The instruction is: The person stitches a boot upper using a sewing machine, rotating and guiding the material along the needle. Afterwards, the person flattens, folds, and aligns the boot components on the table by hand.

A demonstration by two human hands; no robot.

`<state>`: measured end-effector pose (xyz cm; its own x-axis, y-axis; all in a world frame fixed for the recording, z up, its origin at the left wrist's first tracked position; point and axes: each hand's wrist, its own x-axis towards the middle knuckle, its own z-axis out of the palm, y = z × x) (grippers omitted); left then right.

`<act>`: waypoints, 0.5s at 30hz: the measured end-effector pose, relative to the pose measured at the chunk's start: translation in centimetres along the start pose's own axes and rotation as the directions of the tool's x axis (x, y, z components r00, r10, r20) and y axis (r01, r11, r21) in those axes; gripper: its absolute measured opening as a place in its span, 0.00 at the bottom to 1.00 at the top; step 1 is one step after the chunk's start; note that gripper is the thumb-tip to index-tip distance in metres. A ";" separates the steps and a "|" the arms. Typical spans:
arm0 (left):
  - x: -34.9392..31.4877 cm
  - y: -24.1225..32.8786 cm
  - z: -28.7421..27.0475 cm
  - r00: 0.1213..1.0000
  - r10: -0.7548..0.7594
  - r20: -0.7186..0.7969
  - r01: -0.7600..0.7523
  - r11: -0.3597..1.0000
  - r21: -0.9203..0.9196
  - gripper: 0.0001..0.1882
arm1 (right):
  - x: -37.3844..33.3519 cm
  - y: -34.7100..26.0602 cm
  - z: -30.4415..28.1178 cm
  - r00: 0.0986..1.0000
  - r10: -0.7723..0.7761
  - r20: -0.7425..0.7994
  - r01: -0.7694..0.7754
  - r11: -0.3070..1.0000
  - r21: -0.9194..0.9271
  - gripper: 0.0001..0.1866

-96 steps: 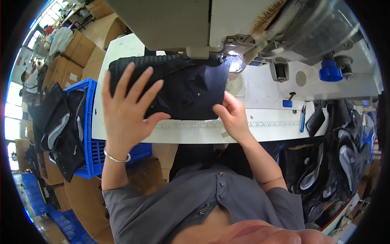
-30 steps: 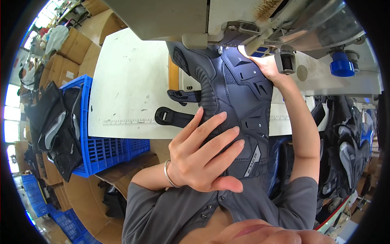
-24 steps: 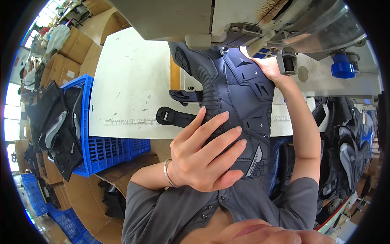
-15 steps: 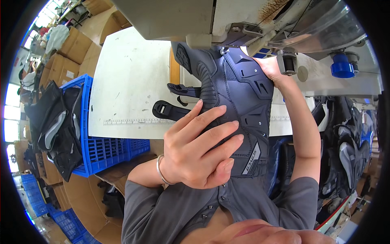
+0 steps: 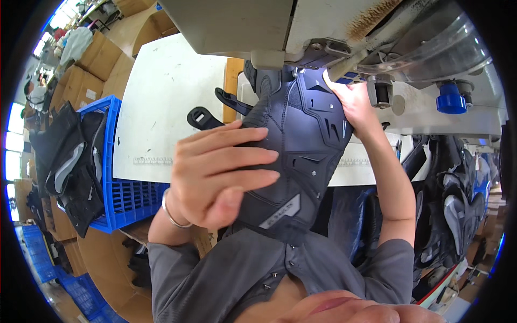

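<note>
Black stitched protective panel with raised moulded plates, seen in the head view: upper end beneath the bulky off-white sewing machine, middle over the scuffed white worktop, lower end overhanging its near edge toward the grey buttoned shirt. Jutting out leftward, two slot-ended black straps, near a narrow brown wooden strip. Bare left hand across the panel's left side, fingers extended over the surface, not clenched. Bare right hand at the upper right edge, fingertips partly hidden; pinch or mere support, cannot tell. Farther left, blue plastic crate with black pieces; off to the right, heaped black-and-grey padded pieces.

Step in hand, judging by the pose: guiding or lining up the panel under the machine, stitching point hidden. Next move probably calls for flat layers, evenly matched hands and right fingertips clear of any needle.
</note>
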<state>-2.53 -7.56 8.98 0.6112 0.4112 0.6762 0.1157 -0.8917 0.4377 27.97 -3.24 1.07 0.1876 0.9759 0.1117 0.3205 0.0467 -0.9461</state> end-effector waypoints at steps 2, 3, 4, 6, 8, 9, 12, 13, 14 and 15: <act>0.1 0.0 -1.5 0.995 -0.062 0.079 0.059 0.997 0.045 0.31 | -1.1 -0.8 -0.2 0.982 0.163 0.098 -0.171 0.983 0.070 0.19; 0.0 0.6 -2.0 0.997 -0.065 0.052 0.053 0.978 0.201 0.25 | -1.6 -1.2 -0.5 0.966 0.191 0.174 -0.224 0.954 0.200 0.14; -0.4 1.8 -2.4 0.985 -0.170 0.028 0.150 0.925 0.349 0.23 | -2.1 -1.4 -0.4 0.966 0.189 0.174 -0.222 0.954 0.200 0.14; -1.4 5.3 -2.5 0.985 -0.167 -0.037 0.143 0.685 0.714 0.21 | -2.9 -1.6 -0.1 0.955 0.111 0.276 -0.225 0.877 0.426 0.13; -2.5 7.5 -1.6 0.992 0.042 0.119 -0.095 0.870 0.484 0.25 | -3.3 -1.5 0.3 0.967 0.102 0.235 -0.205 0.860 0.468 0.11; -3.1 8.5 0.4 0.990 -0.072 0.123 -0.007 0.839 0.545 0.24 | -3.4 -1.4 0.5 0.971 0.094 0.219 -0.190 0.859 0.475 0.09; -4.7 8.0 5.2 0.993 -0.109 0.035 0.051 0.697 0.715 0.23 | -3.4 -0.9 0.8 0.987 0.048 0.153 -0.118 0.863 0.491 0.08; -5.1 7.4 6.0 0.999 -0.039 -0.006 0.028 0.591 0.806 0.23 | -3.4 -0.8 0.7 0.987 0.043 0.156 -0.115 0.865 0.488 0.08; -5.5 7.1 6.7 0.992 -0.042 -0.123 0.123 0.595 0.794 0.18 | -3.3 -0.7 0.7 0.986 0.044 0.160 -0.117 0.868 0.483 0.08; -5.9 6.8 6.9 0.988 -0.046 -0.148 0.145 0.614 0.776 0.17 | -3.3 -0.7 0.6 0.986 0.046 0.160 -0.119 0.866 0.486 0.08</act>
<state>0.11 -17.39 3.88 0.4830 0.4755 0.7353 0.7670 -0.6348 -0.0933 26.60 -6.35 1.15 0.0513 0.9985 0.0178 -0.1961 0.0276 -0.9802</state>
